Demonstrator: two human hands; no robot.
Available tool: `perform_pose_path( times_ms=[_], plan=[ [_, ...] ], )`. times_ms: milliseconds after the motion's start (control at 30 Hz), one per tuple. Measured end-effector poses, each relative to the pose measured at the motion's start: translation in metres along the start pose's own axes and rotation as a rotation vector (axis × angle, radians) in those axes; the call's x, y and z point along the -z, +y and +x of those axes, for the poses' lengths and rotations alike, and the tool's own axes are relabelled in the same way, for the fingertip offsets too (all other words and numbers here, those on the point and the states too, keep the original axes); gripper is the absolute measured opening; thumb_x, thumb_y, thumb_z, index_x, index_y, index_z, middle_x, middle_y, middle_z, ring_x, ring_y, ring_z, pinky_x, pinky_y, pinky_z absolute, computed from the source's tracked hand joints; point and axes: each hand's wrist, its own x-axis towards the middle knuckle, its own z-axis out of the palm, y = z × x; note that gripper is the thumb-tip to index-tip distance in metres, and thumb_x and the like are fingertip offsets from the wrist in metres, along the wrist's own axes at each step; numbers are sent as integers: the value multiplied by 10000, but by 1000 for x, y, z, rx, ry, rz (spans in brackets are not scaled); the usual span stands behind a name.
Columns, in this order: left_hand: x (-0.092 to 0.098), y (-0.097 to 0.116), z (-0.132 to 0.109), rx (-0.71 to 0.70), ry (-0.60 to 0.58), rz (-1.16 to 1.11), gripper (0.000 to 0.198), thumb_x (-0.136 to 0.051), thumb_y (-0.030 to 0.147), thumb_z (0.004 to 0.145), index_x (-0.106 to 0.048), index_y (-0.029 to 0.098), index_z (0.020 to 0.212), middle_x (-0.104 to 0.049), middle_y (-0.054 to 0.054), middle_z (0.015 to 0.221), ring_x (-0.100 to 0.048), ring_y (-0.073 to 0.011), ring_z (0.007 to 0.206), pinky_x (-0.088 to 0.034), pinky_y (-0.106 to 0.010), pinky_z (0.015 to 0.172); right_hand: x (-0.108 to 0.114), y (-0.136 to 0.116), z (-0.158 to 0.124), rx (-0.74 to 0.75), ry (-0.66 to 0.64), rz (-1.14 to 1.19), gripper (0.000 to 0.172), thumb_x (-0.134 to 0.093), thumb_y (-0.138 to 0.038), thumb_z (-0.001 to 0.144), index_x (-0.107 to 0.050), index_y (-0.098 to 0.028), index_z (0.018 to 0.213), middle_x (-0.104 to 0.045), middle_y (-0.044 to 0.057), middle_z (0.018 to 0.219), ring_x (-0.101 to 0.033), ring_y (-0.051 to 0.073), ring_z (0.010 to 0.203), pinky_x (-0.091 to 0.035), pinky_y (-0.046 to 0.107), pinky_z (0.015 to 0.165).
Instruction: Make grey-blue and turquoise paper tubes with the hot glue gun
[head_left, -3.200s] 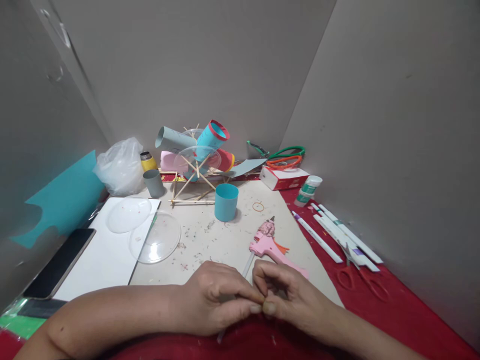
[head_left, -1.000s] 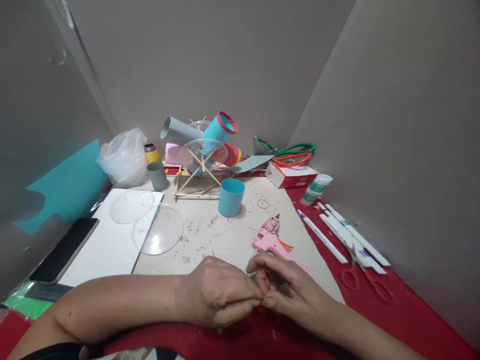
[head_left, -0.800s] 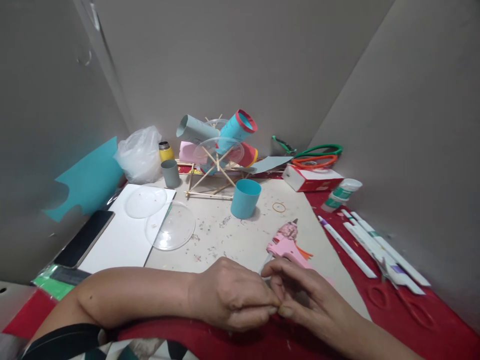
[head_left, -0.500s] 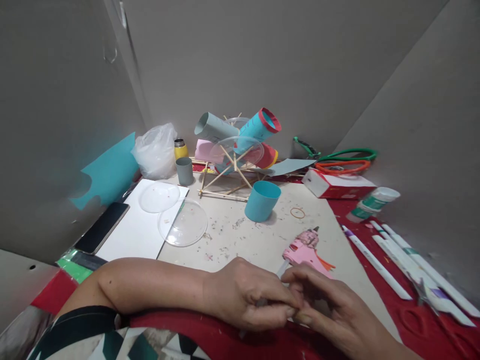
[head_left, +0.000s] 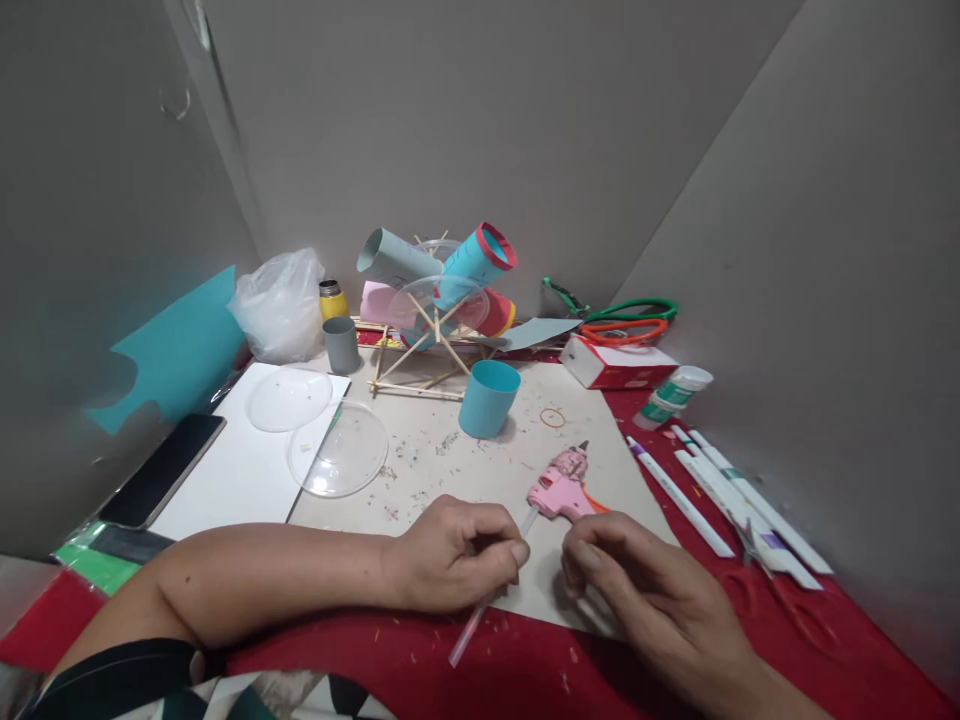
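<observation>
My left hand (head_left: 457, 555) is closed in a fist-like pinch over the table's front edge; what it holds, if anything, is hidden. A clear glue stick (head_left: 469, 635) passes beneath it, running up toward the back of the pink glue gun (head_left: 562, 488). To the right, my right hand (head_left: 637, 580) is curled with thumb and forefinger close together, apart from the left; nothing can be made out in it. Beyond the hands, a blue paper cylinder (head_left: 489, 400) stands before a stick frame (head_left: 420, 392) carrying a wheel with grey, blue and red paper tubes.
Two clear plastic discs (head_left: 337, 450) overlap white paper (head_left: 225, 480) at left, beside a phone (head_left: 165, 470). White markers (head_left: 682, 500), scissors (head_left: 780, 590) and a red-white box (head_left: 619, 364) lie right. A grey cylinder (head_left: 342, 346) and plastic bag (head_left: 277, 305) stand behind.
My hands were touching and have moved apart, the left one leftward. More of the glue stick and glue gun shows. The whole view has shifted, so objects sit further left.
</observation>
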Motion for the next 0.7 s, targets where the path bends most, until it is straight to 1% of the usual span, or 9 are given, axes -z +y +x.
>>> perform_pose_path(
  times_ms=[67, 167, 267, 300, 367, 467, 600, 667, 700],
  plan=[
    [0, -1, 0, -21, -14, 36, 229, -491, 226, 861, -545, 142, 655, -619, -28, 563, -548, -92, 502, -432, -173, 513, 1, -3, 0, 7, 30, -28, 235, -425, -275, 994, -529, -233, 787, -564, -14, 641, -564, 122, 553, -456, 233, 543],
    [0, -5, 0, -78, -14, 149, 234, -514, 227, 843, -547, 143, 627, -568, 0, 531, -467, -71, 467, -372, -160, 471, 3, -7, 1, 31, 41, -87, 304, -397, -281, 1002, -516, -231, 726, -551, -11, 620, -551, 121, 541, -439, 240, 535],
    [-2, -11, -1, -50, -42, 191, 148, -548, 199, 812, -610, 128, 698, -575, 7, 542, -476, -71, 472, -378, -156, 476, 6, -8, 3, 83, 58, -132, 327, -394, -281, 999, -516, -231, 699, -551, -10, 595, -548, 121, 517, -426, 239, 513],
    [-2, -13, -1, -27, -59, 184, 114, -556, 185, 804, -638, 121, 758, -609, -4, 575, -522, -81, 502, -409, -161, 505, 7, -8, 4, 88, 77, -140, 324, -394, -280, 999, -521, -232, 705, -558, -9, 593, -555, 123, 517, -431, 239, 515],
    [-4, -15, 0, 17, -89, 153, 146, -569, 165, 796, -669, 115, 890, -682, -41, 692, -615, -114, 613, -474, -190, 595, 9, -8, 6, 80, 123, -153, 300, -400, -291, 994, -530, -235, 730, -575, -8, 595, -573, 131, 519, -449, 237, 521],
    [-6, -13, 2, 140, -125, 47, 205, -586, 180, 807, -666, 123, 986, -708, -74, 834, -646, -136, 694, -511, -235, 659, 10, -7, 11, 57, 181, -178, 236, -448, -311, 969, -544, -233, 768, -581, -15, 600, -565, 130, 497, -448, 226, 484],
    [-5, 6, 6, 398, -228, -232, 219, -585, 218, 818, -629, 130, 1013, -670, -71, 867, -604, -104, 609, -503, -231, 594, 9, -4, 18, 55, 203, -196, 141, -530, -302, 921, -560, -223, 809, -578, -23, 627, -558, 124, 517, -453, 214, 486],
    [1, 20, 11, 455, -263, -296, 225, -590, 241, 819, -613, 136, 1017, -662, -72, 896, -598, -98, 604, -501, -230, 588, 8, -2, 20, 53, 186, -201, 144, -518, -297, 925, -556, -218, 810, -584, -16, 649, -558, 124, 540, -460, 218, 510],
    [5, 27, 14, 443, -255, -276, 228, -590, 252, 822, -612, 139, 1019, -663, -74, 916, -599, -98, 609, -502, -232, 594, 8, -2, 20, 50, 174, -204, 159, -499, -295, 933, -550, -216, 805, -583, -14, 650, -552, 124, 541, -458, 220, 511]
  ],
)
